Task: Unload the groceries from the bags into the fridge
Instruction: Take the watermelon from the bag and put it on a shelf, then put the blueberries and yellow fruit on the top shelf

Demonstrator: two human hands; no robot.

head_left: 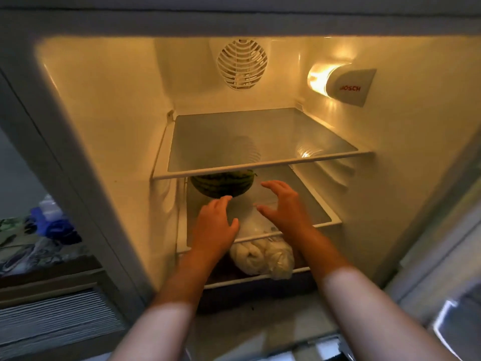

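A dark green striped watermelon (222,185) sits at the back left of the fridge's second glass shelf (322,217). Both my hands reach into that shelf space just in front of the melon. My left hand (216,226) is spread, its fingertips close to the melon's underside. My right hand (282,204) is spread to the melon's right, apart from it. Neither hand holds anything. A clear plastic bag of pale, white lumpy food (263,259) lies on the level below, seen partly through the glass.
The top glass shelf (260,142) is bare, with a round fan grille (242,64) and a lit lamp housing (341,83) above it. Left of the fridge wall, blue and patterned cloth (52,230) lies over dark furniture. A shiny surface (458,329) shows at the lower right.
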